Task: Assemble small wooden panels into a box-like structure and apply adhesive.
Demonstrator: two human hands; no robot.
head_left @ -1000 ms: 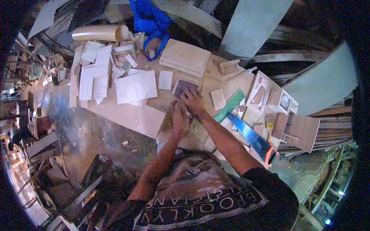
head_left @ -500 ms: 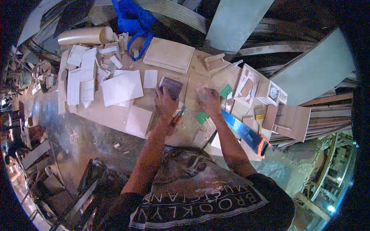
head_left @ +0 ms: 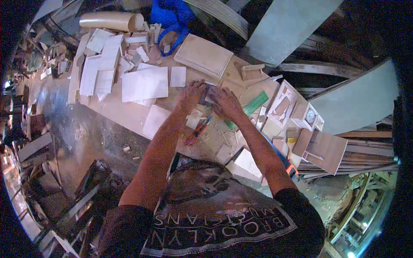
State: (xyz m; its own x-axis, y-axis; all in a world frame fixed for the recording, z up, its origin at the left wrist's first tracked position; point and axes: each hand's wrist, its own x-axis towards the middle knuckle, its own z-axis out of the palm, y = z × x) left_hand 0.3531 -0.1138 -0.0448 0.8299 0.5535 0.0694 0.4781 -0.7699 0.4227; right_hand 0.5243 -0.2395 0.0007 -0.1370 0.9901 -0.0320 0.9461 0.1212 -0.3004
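Over the middle of my plywood bench both hands meet on a small dark block: left hand and right hand pinching it from either side, red-handled pliers lying just below

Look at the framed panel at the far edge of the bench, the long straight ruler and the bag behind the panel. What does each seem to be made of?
The panel looks like pale unfinished wood: matt, with a raised rim. The ruler is green and smooth, probably plastic, though painted metal is possible. The bag is bright blue and crumpled, so likely cloth or woven plastic.
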